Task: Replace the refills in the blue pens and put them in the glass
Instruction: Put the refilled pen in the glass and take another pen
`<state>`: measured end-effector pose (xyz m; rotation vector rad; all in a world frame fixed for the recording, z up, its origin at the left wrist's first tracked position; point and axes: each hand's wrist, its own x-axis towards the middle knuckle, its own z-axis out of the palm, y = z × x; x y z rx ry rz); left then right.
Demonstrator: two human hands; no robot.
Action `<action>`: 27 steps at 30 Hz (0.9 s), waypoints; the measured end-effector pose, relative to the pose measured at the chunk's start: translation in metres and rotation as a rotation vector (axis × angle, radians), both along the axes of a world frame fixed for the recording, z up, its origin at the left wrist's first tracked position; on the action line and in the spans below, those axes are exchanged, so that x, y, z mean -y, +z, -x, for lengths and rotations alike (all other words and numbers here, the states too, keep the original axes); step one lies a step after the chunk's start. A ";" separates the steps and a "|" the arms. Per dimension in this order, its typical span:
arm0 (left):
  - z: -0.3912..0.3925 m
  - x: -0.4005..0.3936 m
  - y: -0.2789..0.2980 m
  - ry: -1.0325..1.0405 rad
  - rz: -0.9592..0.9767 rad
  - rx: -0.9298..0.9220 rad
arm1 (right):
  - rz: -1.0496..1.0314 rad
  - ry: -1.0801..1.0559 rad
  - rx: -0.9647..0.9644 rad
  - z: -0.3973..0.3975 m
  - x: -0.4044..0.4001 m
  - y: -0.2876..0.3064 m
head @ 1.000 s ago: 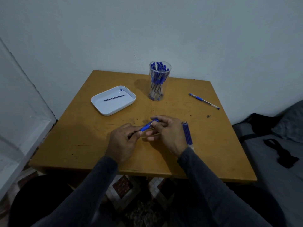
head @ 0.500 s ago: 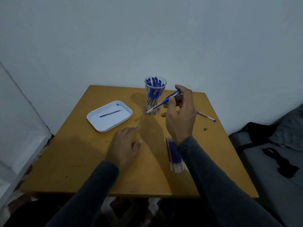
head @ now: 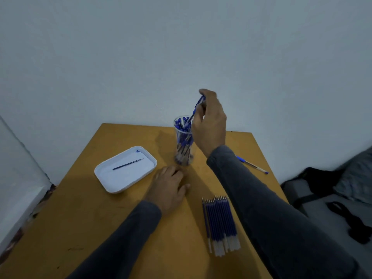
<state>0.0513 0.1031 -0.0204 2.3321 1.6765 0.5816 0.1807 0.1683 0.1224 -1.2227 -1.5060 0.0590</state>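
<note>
My right hand (head: 211, 125) pinches a blue pen (head: 198, 106) just above the rim of the clear glass (head: 182, 152). The pen is tilted, its tip pointing down into the glass, which holds several blue pens. My left hand (head: 169, 188) rests flat on the wooden table (head: 100, 228), in front of the glass, holding nothing. A bundle of several blue refills (head: 220, 224) lies on the table near my right forearm. Another blue pen (head: 252, 165) lies at the table's right side, partly hidden by my sleeve.
A white tray (head: 108, 178) with one dark refill (head: 127, 164) in it sits left of the glass. The wall stands close behind the table. Dark bags and bedding lie at the right beyond the table's edge.
My right hand has lifted the pen from the table's middle up over the glass. My left hand let go of the pen and settled flat on the table.
</note>
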 end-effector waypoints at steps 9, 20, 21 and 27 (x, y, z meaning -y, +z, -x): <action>-0.001 -0.001 -0.007 0.016 -0.008 -0.011 | 0.283 -0.071 0.481 0.002 -0.027 -0.014; 0.000 0.000 -0.008 0.005 -0.009 0.003 | 0.212 -0.249 0.072 -0.034 -0.010 -0.046; 0.000 0.000 -0.008 0.004 -0.008 0.001 | 0.309 -0.297 0.114 -0.045 -0.009 -0.055; 0.001 0.000 -0.008 0.014 0.001 -0.004 | 0.767 -0.399 0.517 -0.109 -0.004 -0.103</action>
